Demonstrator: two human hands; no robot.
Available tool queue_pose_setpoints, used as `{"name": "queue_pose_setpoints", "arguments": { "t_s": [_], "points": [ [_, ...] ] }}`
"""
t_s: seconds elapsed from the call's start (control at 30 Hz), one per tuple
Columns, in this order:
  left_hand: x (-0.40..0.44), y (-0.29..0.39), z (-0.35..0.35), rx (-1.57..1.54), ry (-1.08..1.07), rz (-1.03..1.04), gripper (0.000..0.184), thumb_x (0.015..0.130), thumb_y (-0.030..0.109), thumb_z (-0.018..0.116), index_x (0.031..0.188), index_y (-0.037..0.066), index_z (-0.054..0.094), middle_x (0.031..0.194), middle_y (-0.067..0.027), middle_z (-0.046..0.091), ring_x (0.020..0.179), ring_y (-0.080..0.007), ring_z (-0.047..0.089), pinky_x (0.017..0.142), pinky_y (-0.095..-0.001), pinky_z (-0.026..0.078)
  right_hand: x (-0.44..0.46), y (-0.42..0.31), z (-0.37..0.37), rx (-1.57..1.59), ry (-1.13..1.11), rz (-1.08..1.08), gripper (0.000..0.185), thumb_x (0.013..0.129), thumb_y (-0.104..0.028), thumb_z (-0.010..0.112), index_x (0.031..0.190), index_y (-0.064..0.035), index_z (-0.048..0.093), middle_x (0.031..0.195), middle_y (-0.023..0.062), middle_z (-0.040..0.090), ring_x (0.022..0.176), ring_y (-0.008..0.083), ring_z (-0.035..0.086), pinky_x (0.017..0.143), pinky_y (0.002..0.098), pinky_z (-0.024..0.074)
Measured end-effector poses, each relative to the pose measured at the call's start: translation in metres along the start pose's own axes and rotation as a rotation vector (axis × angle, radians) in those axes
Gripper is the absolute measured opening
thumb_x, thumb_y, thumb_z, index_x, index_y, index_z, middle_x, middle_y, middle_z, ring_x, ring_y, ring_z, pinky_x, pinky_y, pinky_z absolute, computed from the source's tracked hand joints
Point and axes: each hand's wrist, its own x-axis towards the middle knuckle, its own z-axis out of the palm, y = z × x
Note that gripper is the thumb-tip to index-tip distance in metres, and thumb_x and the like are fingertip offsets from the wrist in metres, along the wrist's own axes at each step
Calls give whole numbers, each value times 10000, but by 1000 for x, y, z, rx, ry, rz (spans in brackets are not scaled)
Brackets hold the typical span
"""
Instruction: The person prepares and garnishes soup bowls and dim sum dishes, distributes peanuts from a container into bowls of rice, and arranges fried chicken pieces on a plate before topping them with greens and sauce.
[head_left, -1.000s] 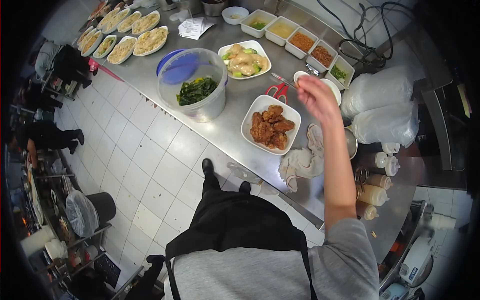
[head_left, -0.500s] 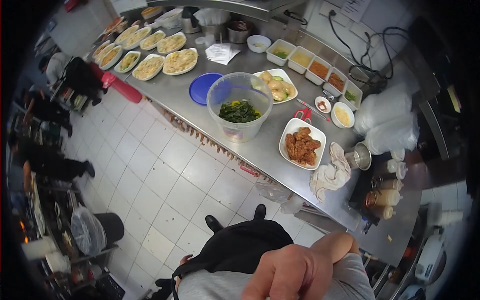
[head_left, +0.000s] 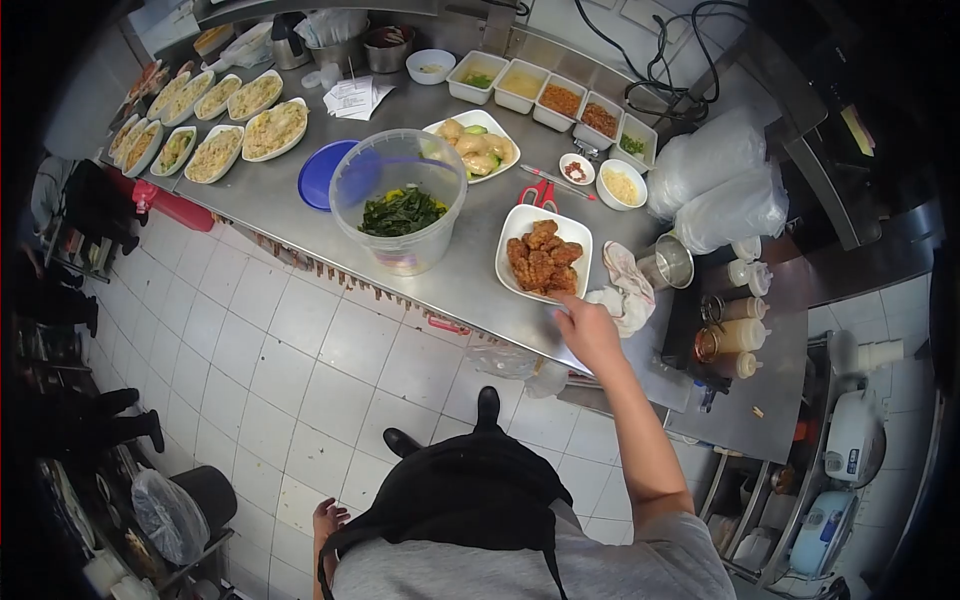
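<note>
A square white bowl (head_left: 508,270) of fried chicken pieces (head_left: 545,257) stands near the counter's front edge. My right hand (head_left: 588,328) reaches to its near rim, forefinger and thumb closed at the edge; the other fingers are mostly hidden. Just right of that hand lies a crumpled, stained white cloth (head_left: 628,292). Behind the bowl are red-handled scissors (head_left: 538,193) and a red and white pen (head_left: 558,183). Low at my side hangs my left hand (head_left: 328,518), open and holding nothing. Left of the bowl stands a clear plastic tub (head_left: 400,258) with dark leafy greens (head_left: 402,212) inside.
Beside the tub are a blue lid (head_left: 325,178) and a white plate of pale, sauced food (head_left: 472,148). Oval dishes (head_left: 275,128) fill the counter's left end. Topping containers (head_left: 560,102) line the back; sauce bottles (head_left: 742,334) stand right. Other people are at the far left.
My right hand has moved from close before my body out to the bowl's near rim. The view has shifted, and my left hand shows more fully. The bowl appears unmoved.
</note>
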Motion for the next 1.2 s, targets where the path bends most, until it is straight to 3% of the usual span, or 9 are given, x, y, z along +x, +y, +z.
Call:
{"name": "queue_pose_setpoints", "arguments": {
  "t_s": [0.2, 0.33, 0.43, 0.5, 0.57, 0.7, 0.93, 1.07, 1.2],
  "points": [
    [6, -14, 51, -255, -168, -18, 350, 896, 69, 441, 1242, 18, 449, 886, -158, 649, 761, -231, 654, 642, -334, 522, 24, -2, 2, -170, -114, -16, 241, 810, -216, 592, 1014, -104, 657, 788, 182, 649, 744, 345, 633, 664, 449, 506],
    [48, -112, 46, 143, -168, 143, 324, 873, 81, 514, 1176, -33, 518, 868, -154, 659, 777, -196, 642, 698, -303, 522, 32, -8, -5, -231, -256, 16, 213, 802, -219, 597, 968, -100, 658, 808, 177, 649, 786, 337, 633, 695, 448, 502],
    [44, -131, 45, 66, -121, 201, 323, 855, 96, 560, 1149, -36, 549, 869, -129, 659, 776, -172, 634, 710, -285, 511, 34, -2, -6, -142, -249, 8, 213, 797, -224, 605, 951, -87, 658, 839, 167, 653, 813, 333, 630, 713, 440, 500],
    [41, -131, 45, -40, -109, 244, 330, 852, 101, 573, 1152, -33, 550, 868, -122, 658, 775, -169, 633, 710, -282, 509, 36, 1, -9, -89, -254, 20, 221, 790, -225, 614, 957, -86, 656, 848, 162, 654, 827, 330, 628, 720, 436, 499],
    [40, -128, 44, -14, -74, 57, 322, 860, 113, 585, 1143, -37, 553, 880, -124, 657, 782, -167, 632, 715, -280, 508, 37, 4, -11, -38, -256, 42, 230, 784, -227, 624, 962, -84, 655, 858, 156, 656, 842, 328, 626, 727, 432, 497],
    [48, -108, 58, 188, -62, 174, 309, 884, 107, 551, 1148, -52, 534, 884, -142, 654, 778, -176, 637, 704, -286, 513, 46, 8, -9, -49, -327, 40, 246, 767, -221, 642, 971, -83, 648, 904, 147, 656, 881, 318, 620, 759, 426, 490],
    [19, -34, 106, -178, -136, 74, 285, 909, 79, 467, 1158, -54, 507, 876, -161, 655, 761, -191, 642, 699, -284, 513, 50, 28, -2, 36, -321, -48, 264, 730, -212, 678, 940, -60, 626, 776, 165, 635, 768, 312, 622, 702, 407, 474],
    [38, -62, 112, 6, -128, 164, 283, 904, 92, 493, 1148, -48, 522, 894, -160, 652, 771, -180, 638, 711, -280, 509, 54, 25, -13, 73, -387, -25, 257, 731, -210, 677, 936, -63, 627, 788, 167, 634, 777, 306, 623, 702, 405, 474],
    [57, -94, 113, 31, -148, 286, 269, 896, 94, 528, 1128, -43, 537, 901, -151, 650, 782, -173, 634, 717, -276, 507, 59, 29, -11, 3, -484, -50, 271, 763, -223, 649, 1009, -110, 637, 968, 135, 650, 926, 309, 610, 786, 408, 483]
  ]
}}
